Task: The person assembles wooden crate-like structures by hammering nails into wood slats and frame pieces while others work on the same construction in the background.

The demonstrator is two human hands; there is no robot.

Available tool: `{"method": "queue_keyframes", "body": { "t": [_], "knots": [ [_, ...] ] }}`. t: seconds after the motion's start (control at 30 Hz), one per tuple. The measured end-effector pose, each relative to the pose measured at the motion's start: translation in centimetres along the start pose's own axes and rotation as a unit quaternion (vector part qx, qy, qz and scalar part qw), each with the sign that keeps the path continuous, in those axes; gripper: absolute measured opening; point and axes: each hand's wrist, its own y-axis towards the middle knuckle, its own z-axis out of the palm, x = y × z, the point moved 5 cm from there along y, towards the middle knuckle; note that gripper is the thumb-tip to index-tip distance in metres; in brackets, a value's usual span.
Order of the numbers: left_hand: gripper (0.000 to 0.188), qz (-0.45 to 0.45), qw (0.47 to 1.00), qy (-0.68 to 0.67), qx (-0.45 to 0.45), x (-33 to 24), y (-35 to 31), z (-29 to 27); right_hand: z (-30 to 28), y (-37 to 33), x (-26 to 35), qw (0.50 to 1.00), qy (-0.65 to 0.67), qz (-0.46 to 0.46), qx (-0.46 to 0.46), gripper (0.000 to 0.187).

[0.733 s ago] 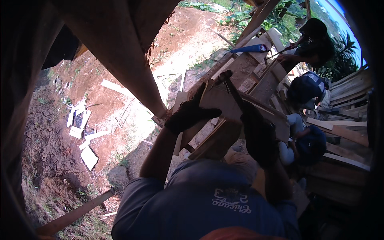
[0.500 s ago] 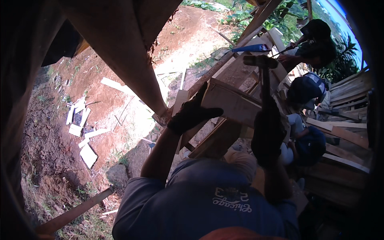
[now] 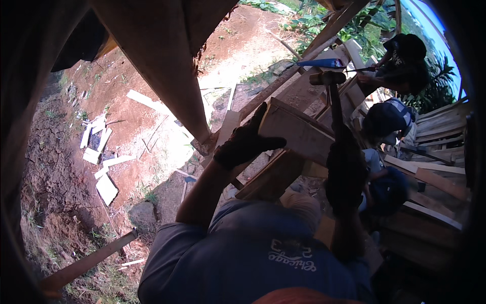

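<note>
My left hand [image 3: 247, 145], in a dark glove, braces a wooden box [image 3: 293, 133]. Its thumb lies along the near face and the fingers stretch up beside the left edge, so the corner sits between them. My right hand [image 3: 347, 177], also gloved, is wrapped round the handle of a hammer [image 3: 335, 104]. The hammer stands nearly upright, its head up and beyond the box's right end; whether it touches wood there cannot be told. Under the box, a tilted board [image 3: 271, 177] shows close to my body.
A thick timber beam [image 3: 167, 66] slants down at upper left. Farther off lie a blue tool [image 3: 324, 63] and more boards. Several co-workers, one in a dark cap [image 3: 409, 48], are at the right beside stacked planks [image 3: 440, 126]. Wood offcuts [image 3: 106, 188] litter the dirt slope at left.
The view has shifted slightly. My right hand and the hammer have moved a little to the right; my left hand keeps its place at the box's corner.
</note>
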Motion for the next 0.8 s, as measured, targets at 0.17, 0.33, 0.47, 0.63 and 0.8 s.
{"method": "queue_keyframes", "body": {
  "t": [0.17,0.33,0.47,0.63,0.8],
  "knots": [
    [0.125,0.016,1.000,0.017,-0.006,-0.8,-0.3,0.0,0.7,0.0,0.1,0.997,0.074,-0.019,-0.028,0.044],
    [0.122,0.064,0.997,0.048,0.014,0.8,-0.3,-0.4,-0.1,0.6,0.9,0.994,0.003,-0.106,-0.011,0.048],
    [0.112,0.110,0.991,0.073,-0.018,-0.3,-0.6,-0.6,0.4,-1.7,-2.2,1.000,0.014,0.004,-0.009,0.041],
    [0.088,0.234,0.946,0.117,-0.193,4.1,1.0,2.2,2.2,-1.2,0.8,0.984,-0.084,-0.160,0.006,0.038],
    [0.077,0.222,0.942,0.113,-0.224,2.7,-0.2,2.2,-0.3,-2.6,-4.0,0.965,0.184,0.189,-0.013,0.039]
  ]
}}
